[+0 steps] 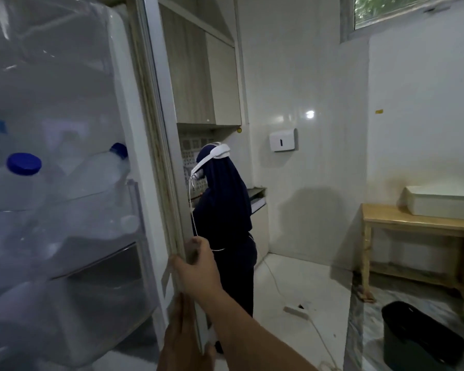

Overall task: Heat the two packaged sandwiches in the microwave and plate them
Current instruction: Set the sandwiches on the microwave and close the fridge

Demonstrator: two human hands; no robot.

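Now, from the head view, gripping the edge of the open fridge door (156,129) with the right hand (198,266), fingers curled round it. Lower down, touching the same edge with the left hand (178,336); cannot tell if holding or just pressing. Hands apart, one above the other. On the door shelves, clear bottles (11,188) with blue caps. Cannot tell where the sandwiches are. Behind the door, another person (225,210) in dark clothes, back turned. Off to the right, a wooden table (413,218) with a white box (445,204) on it, and a black bin (418,336) on the floor nearby.
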